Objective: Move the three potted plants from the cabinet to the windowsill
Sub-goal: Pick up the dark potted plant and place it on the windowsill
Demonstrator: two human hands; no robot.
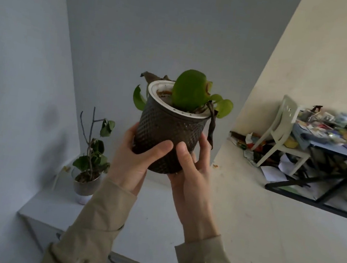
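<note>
Both hands hold the dark pot [167, 135] up in the air above the cabinet [151, 227]. Left hand [133, 161] wraps its left side, thumb across the front; right hand [193, 173] cups its base and right side, fingers closed snugly on the textured wall. Green leaves [189, 91] rise from its white rim. A second pot [86, 186] with a thin, wilted plant stands at the cabinet's back left, near the wall. To the right lies open floor [265, 231], then a white chair [282, 132] and a cluttered table [340, 149].
</note>
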